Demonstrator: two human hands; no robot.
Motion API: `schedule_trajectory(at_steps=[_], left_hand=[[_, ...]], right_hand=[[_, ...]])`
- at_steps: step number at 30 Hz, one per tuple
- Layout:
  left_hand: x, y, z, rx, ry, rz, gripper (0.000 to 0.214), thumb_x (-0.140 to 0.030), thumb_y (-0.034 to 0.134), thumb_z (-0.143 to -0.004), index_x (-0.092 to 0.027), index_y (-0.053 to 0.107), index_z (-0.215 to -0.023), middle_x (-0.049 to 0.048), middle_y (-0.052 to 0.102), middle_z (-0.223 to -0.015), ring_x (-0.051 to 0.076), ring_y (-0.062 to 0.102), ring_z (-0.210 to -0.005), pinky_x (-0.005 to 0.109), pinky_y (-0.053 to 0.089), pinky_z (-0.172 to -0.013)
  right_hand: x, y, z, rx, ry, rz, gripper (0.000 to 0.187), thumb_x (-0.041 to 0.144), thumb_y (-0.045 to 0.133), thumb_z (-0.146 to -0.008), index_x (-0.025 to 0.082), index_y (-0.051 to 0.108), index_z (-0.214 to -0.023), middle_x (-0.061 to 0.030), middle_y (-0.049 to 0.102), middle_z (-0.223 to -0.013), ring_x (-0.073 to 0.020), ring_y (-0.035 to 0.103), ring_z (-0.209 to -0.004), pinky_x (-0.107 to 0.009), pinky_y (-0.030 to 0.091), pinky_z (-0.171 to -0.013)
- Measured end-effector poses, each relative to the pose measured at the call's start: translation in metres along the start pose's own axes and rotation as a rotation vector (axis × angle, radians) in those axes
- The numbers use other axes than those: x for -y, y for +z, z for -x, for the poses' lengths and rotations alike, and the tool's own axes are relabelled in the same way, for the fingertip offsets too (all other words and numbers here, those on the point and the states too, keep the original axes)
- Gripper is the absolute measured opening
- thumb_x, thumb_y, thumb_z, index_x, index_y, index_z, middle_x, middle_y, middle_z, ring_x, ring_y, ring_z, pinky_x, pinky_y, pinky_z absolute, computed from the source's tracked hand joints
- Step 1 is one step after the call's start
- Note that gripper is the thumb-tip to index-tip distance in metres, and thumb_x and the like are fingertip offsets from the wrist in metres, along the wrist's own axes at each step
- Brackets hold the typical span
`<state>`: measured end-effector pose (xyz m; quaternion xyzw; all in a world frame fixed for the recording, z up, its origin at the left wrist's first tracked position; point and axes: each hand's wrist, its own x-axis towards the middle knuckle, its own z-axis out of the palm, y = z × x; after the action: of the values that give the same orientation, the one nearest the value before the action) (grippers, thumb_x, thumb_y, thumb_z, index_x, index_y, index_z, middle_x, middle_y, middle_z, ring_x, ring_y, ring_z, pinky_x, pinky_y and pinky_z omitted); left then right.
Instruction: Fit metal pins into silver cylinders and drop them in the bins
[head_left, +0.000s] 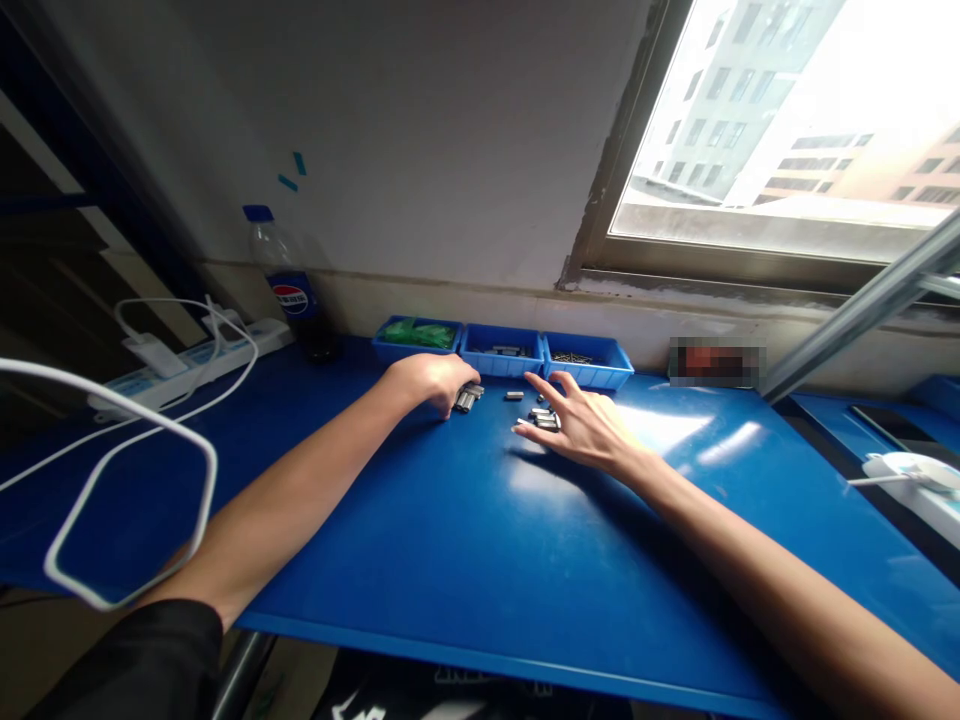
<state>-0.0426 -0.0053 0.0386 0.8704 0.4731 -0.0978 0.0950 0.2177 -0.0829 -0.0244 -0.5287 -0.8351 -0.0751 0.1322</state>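
Observation:
My left hand (pixel 436 380) curls around a small cluster of short metal cylinders (pixel 469 399), close in front of the bins. Its far fingers are partly hidden, but the thumb and forefinger close about the pieces. Over to the right, my right hand (pixel 583 422) has its fingers spread, with thumb and fingertips around another loose group of short metal cylinders (pixel 543 420) on the blue table (pixel 420 540). One single cylinder (pixel 514 396) lies between the two hands.
Against the wall stand three blue bins: one with green material (pixel 416 348), one with metal cylinders (pixel 501 366), one with thin metal pieces (pixel 589 374). A cola bottle (pixel 294 295) and power strip (pixel 195 368) are left. A white cable (pixel 210 480) loops by my left arm.

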Motion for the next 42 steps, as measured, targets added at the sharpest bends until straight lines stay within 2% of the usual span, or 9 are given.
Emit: schedule_trajectory(at_steps=[4, 9, 14, 19, 23, 27, 32, 39, 42], left_hand=[[-0.005, 0.006, -0.006, -0.037, 0.088, 0.051, 0.058, -0.013, 0.083, -0.056, -0.025, 0.075, -0.112, 0.0079, 0.075, -0.115, 0.025, 0.071, -0.093, 0.026, 0.053, -0.075], [-0.018, 0.009, -0.009, -0.103, 0.188, 0.069, 0.039, -0.016, 0.075, -0.065, -0.022, 0.076, -0.103, 0.0065, 0.076, -0.099, 0.022, 0.069, -0.082, 0.024, 0.050, -0.066], [-0.024, 0.007, -0.008, -0.184, 0.205, 0.068, 0.037, -0.012, 0.070, -0.065, -0.021, 0.077, -0.099, 0.0058, 0.075, -0.086, 0.021, 0.066, -0.072, 0.025, 0.045, -0.056], [-0.018, 0.003, -0.007, -0.202, 0.198, 0.095, 0.040, -0.012, 0.072, -0.064, -0.022, 0.076, -0.102, 0.0048, 0.075, -0.088, 0.020, 0.067, -0.072, 0.025, 0.048, -0.060], [-0.015, 0.001, -0.004, -0.169, 0.125, 0.005, 0.045, -0.016, 0.077, -0.060, -0.022, 0.076, -0.105, 0.0078, 0.075, -0.100, 0.024, 0.070, -0.085, 0.026, 0.053, -0.070], [-0.014, 0.001, -0.003, -0.136, 0.052, 0.011, 0.047, -0.014, 0.079, -0.056, -0.021, 0.074, -0.103, 0.0105, 0.075, -0.103, 0.027, 0.071, -0.091, 0.028, 0.055, -0.075], [-0.013, 0.005, -0.005, -0.150, -0.005, 0.009, 0.037, -0.006, 0.071, -0.061, -0.018, 0.073, -0.096, 0.0117, 0.074, -0.095, 0.027, 0.072, -0.082, 0.030, 0.056, -0.072], [-0.010, 0.013, -0.011, -0.161, 0.033, 0.037, 0.044, -0.004, 0.067, -0.062, -0.022, 0.071, -0.102, 0.0068, 0.074, -0.095, 0.023, 0.069, -0.076, 0.027, 0.052, -0.065], [-0.009, 0.013, -0.014, -0.199, 0.111, 0.085, 0.045, -0.007, 0.071, -0.058, -0.022, 0.072, -0.101, 0.0054, 0.073, -0.091, 0.022, 0.068, -0.074, 0.026, 0.049, -0.060]], right_hand=[[0.003, 0.013, -0.002, 0.019, -0.138, -0.072, 0.075, 0.074, 0.049, -0.095, 0.023, 0.053, -0.151, -0.0177, 0.063, -0.128, -0.0300, 0.070, -0.092, -0.038, 0.053, -0.076], [0.000, 0.031, -0.009, -0.036, -0.244, -0.196, 0.053, 0.060, 0.050, -0.102, 0.023, 0.060, -0.140, -0.0146, 0.064, -0.127, -0.0256, 0.069, -0.096, -0.036, 0.054, -0.084], [0.000, 0.034, -0.021, -0.093, -0.289, -0.173, 0.043, 0.054, 0.049, -0.104, 0.024, 0.066, -0.130, -0.0127, 0.066, -0.122, -0.0235, 0.067, -0.093, -0.034, 0.052, -0.082], [0.005, 0.018, -0.015, -0.173, -0.139, 0.077, 0.062, 0.070, 0.046, -0.098, 0.017, 0.070, -0.121, -0.0186, 0.065, -0.113, -0.0314, 0.061, -0.095, -0.041, 0.047, -0.082], [0.006, 0.012, -0.002, -0.157, 0.014, 0.128, 0.067, 0.073, 0.043, -0.097, 0.015, 0.070, -0.118, -0.0196, 0.064, -0.101, -0.0331, 0.058, -0.090, -0.041, 0.045, -0.077], [0.006, 0.018, -0.009, -0.083, -0.021, 0.080, 0.061, 0.070, 0.044, -0.099, 0.017, 0.069, -0.115, -0.0161, 0.063, -0.097, -0.0304, 0.060, -0.088, -0.038, 0.046, -0.075], [0.013, 0.028, -0.031, -0.058, -0.074, 0.051, 0.056, 0.066, 0.046, -0.101, 0.017, 0.067, -0.117, -0.0139, 0.063, -0.099, -0.0257, 0.063, -0.080, -0.034, 0.046, -0.069], [0.010, 0.032, -0.033, -0.176, -0.103, -0.167, 0.049, 0.058, 0.049, -0.103, 0.019, 0.065, -0.128, -0.0147, 0.067, -0.115, -0.0272, 0.067, -0.094, -0.036, 0.051, -0.080], [0.006, 0.031, -0.031, -0.224, -0.048, -0.334, 0.042, 0.051, 0.047, -0.105, 0.020, 0.066, -0.126, -0.0134, 0.068, -0.117, -0.0240, 0.067, -0.087, -0.037, 0.051, -0.083]])
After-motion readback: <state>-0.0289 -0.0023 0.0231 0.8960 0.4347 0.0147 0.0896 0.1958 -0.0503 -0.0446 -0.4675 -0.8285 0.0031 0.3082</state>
